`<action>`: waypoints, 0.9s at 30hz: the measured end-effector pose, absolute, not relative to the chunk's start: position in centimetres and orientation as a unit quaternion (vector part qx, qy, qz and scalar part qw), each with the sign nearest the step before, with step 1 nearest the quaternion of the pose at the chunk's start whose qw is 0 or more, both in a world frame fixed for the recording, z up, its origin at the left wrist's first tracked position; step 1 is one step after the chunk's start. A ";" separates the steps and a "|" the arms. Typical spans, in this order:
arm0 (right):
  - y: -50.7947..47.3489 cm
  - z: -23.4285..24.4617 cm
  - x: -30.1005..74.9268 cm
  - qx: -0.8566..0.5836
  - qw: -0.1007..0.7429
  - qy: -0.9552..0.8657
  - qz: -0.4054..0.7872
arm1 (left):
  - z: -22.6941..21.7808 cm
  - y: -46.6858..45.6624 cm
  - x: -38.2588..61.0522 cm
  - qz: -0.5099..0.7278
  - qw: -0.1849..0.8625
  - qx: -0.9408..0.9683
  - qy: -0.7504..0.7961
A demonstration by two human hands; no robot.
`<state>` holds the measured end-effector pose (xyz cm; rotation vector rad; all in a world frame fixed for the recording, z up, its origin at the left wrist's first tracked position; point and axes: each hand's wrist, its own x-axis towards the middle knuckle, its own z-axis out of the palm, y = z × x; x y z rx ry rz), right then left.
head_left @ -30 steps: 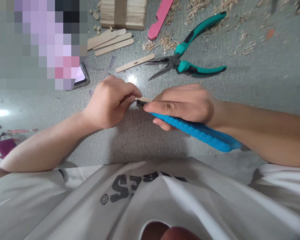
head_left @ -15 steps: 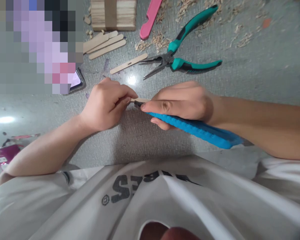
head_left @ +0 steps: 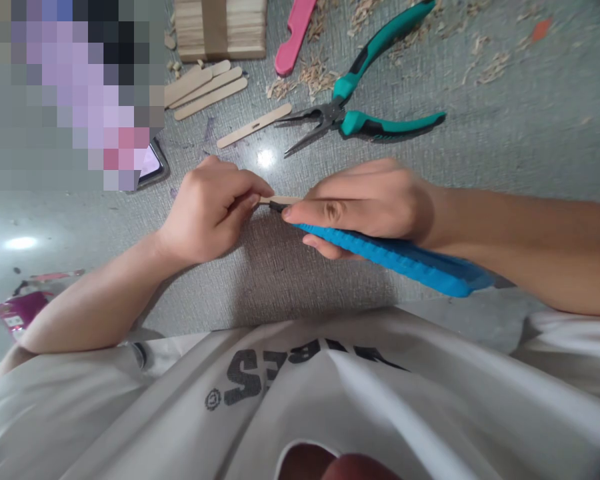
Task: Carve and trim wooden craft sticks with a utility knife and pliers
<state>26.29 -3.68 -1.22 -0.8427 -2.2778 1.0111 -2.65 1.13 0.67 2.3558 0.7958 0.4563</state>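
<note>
A wooden craft stick (head_left: 285,199) shows in the small gap between my hands. My left hand (head_left: 210,212) pinches its left end between thumb and fingers. My right hand (head_left: 365,203) is closed around a blue utility knife (head_left: 405,260), its thumb pressed near the knife's black tip. That tip lies against the lower edge of the stick, close to my left fingertips. Part of the stick and most of the blade are hidden by my fingers.
Needle-nose pliers (head_left: 333,115) with green handles lie spread beyond my hands, near a slotted craft stick (head_left: 255,125). Loose sticks (head_left: 210,99), a banded bundle (head_left: 245,30), a pink tool (head_left: 293,40) and wood shavings (head_left: 317,77) lie farther back. A phone (head_left: 154,163) sits at left.
The view has shifted slightly. Both hands keep nearly the same pose, with the stick and the knife still held.
</note>
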 end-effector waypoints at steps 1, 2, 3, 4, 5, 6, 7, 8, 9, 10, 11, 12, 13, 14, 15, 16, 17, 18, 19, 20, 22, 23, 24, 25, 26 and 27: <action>-3.7 -1.2 26.3 -0.311 0.258 -0.835 0.373 | 0.6 1.2 -2.6 0.182 0.300 0.889 0.295; -3.7 -1.2 26.3 -0.312 0.265 -0.833 0.372 | 0.6 1.2 -2.6 0.191 0.297 0.890 0.288; -3.7 -1.2 26.3 -0.312 0.268 -0.834 0.368 | 0.6 1.2 -2.6 0.198 0.295 0.892 0.279; -3.6 -1.2 26.4 -0.310 0.269 -0.837 0.362 | 0.6 1.3 -2.6 0.200 0.292 0.894 0.274; -3.6 -1.1 26.4 -0.306 0.268 -0.841 0.357 | 0.7 1.3 -2.6 0.200 0.291 0.896 0.270; -3.6 -1.0 26.4 -0.304 0.265 -0.844 0.355 | 0.7 1.3 -2.6 0.195 0.291 0.896 0.274; -3.6 -1.0 26.4 -0.305 0.259 -0.845 0.355 | 0.7 1.3 -2.6 0.192 0.292 0.895 0.276; -3.6 -0.9 26.3 -0.305 0.253 -0.845 0.359 | 0.8 1.3 -2.6 0.189 0.294 0.894 0.279; -3.6 -0.8 26.3 -0.306 0.245 -0.844 0.366 | 0.8 1.3 -2.6 0.183 0.298 0.892 0.286; -3.6 -0.8 26.3 -0.308 0.238 -0.841 0.375 | 0.8 1.3 -2.7 0.177 0.303 0.890 0.290; -3.6 -0.7 26.2 -0.312 0.231 -0.837 0.386 | 0.8 1.2 -2.7 0.173 0.308 0.889 0.291; -3.7 -0.6 26.1 -0.318 0.225 -0.829 0.401 | 0.8 1.2 -2.7 0.170 0.311 0.888 0.294; -3.8 -0.5 26.1 -0.328 0.225 -0.817 0.417 | 0.8 1.2 -2.8 0.166 0.314 0.886 0.299; -3.9 -0.3 26.0 -0.340 0.226 -0.803 0.435 | 0.9 1.2 -2.8 0.160 0.316 0.883 0.306; -4.0 -0.2 25.9 -0.353 0.227 -0.787 0.453 | 0.9 1.2 -2.8 0.157 0.317 0.882 0.312; -4.1 0.0 25.9 -0.369 0.230 -0.770 0.467 | 0.9 1.2 -2.7 0.155 0.317 0.881 0.314; -4.1 0.1 25.8 -0.386 0.230 -0.756 0.476 | 0.9 1.2 -2.7 0.151 0.318 0.881 0.318; -4.2 0.3 25.8 -0.400 0.229 -0.747 0.479 | 0.9 1.2 -2.7 0.152 0.318 0.880 0.318; -4.2 0.3 25.7 -0.406 0.228 -0.743 0.480 | 0.8 1.3 -2.7 0.155 0.319 0.880 0.316; -4.2 0.4 25.7 -0.406 0.225 -0.744 0.481 | 0.8 1.3 -2.7 0.162 0.321 0.879 0.314; -4.2 0.2 25.6 -0.390 0.219 -0.756 0.478 | 0.7 1.3 -2.6 0.182 0.321 0.878 0.305; -4.2 0.1 25.6 -0.379 0.216 -0.766 0.472 | 0.7 1.3 -2.5 0.194 0.320 0.878 0.300; -4.2 -0.1 25.7 -0.374 0.216 -0.777 0.458 | 0.7 1.2 -2.4 0.204 0.318 0.876 0.299; -4.1 -0.3 25.8 -0.373 0.220 -0.791 0.433 | 0.8 1.0 -2.3 0.218 0.315 0.873 0.302; -4.1 -0.5 25.9 -0.371 0.229 -0.806 0.400 | 1.0 0.9 -2.2 0.220 0.316 0.864 0.323; -4.0 -0.7 26.0 -0.363 0.238 -0.824 0.364 | 1.1 0.7 -2.1 0.221 0.317 0.855 0.347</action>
